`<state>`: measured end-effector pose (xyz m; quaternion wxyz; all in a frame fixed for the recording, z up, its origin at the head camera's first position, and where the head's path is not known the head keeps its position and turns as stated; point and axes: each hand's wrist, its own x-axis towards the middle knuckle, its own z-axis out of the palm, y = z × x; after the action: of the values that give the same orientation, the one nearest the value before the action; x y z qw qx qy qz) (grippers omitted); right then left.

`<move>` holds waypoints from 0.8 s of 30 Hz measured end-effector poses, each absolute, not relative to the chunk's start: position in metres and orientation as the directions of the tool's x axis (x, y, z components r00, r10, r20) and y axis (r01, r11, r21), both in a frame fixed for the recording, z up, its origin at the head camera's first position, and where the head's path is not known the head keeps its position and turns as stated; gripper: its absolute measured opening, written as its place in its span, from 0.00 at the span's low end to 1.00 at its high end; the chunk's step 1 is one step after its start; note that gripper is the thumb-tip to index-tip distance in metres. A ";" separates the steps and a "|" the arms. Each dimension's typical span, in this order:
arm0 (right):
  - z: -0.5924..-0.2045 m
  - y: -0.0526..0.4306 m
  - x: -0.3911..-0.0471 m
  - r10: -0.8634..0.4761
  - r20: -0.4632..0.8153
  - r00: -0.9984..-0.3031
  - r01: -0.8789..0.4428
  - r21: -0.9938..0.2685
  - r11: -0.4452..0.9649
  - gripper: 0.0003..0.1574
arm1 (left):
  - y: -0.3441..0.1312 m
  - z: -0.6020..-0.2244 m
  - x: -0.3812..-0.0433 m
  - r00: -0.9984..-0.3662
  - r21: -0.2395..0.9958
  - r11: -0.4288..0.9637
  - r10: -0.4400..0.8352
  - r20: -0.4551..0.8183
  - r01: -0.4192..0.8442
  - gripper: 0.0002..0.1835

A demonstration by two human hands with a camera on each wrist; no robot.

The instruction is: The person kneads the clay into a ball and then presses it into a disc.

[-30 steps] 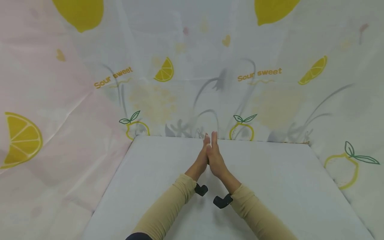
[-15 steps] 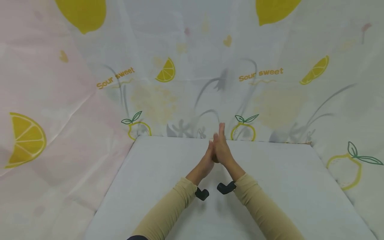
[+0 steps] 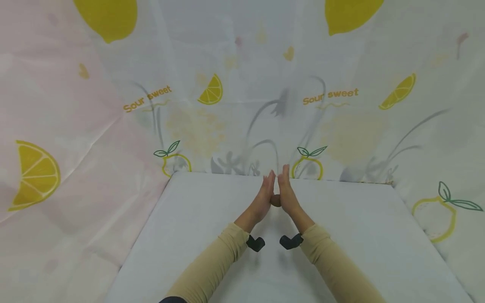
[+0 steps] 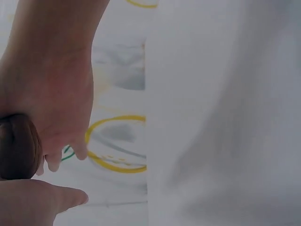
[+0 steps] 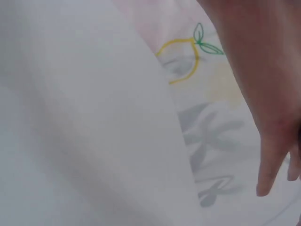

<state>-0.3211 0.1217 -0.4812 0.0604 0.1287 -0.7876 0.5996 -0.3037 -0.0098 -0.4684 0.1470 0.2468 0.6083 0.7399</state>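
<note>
A small brown ball (image 3: 275, 200), apparently of modelling clay, sits between the two palms above the table. My left hand (image 3: 261, 202) touches it from the left, fingers straight and pointing forward and up. On the other side my right hand (image 3: 289, 195) lies against it, its fingers also straight. The fingertips of the two hands stand slightly apart. In the left wrist view the creased dark brown ball (image 4: 19, 148) shows between the right hand (image 4: 56, 94) and the left hand (image 4: 30, 202). The right wrist view shows the left hand (image 5: 280, 136), while the ball is mostly out of frame.
A white table (image 3: 212, 198) lies beneath the hands. Behind it and at the sides hangs a pale cloth (image 3: 242, 84) printed with lemons and lettering. Black curved mounts (image 3: 291, 241) stick out at both wrists below the hands.
My right hand slid forward and up against the left, then came back. The palms have parted slightly, and the brown clay ball shows more plainly between them.
</note>
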 end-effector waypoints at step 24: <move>-0.472 0.083 -0.280 -0.179 0.421 -0.889 -0.457 -0.841 0.290 0.43 | -0.009 -0.482 -0.317 -0.937 0.993 -0.111 0.341 0.076 0.040 0.48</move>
<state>-0.2800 0.0831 -0.4722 0.1237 0.2002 -0.7937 0.5610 -0.3169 -0.0086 -0.4817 0.1030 0.1448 0.6589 0.7310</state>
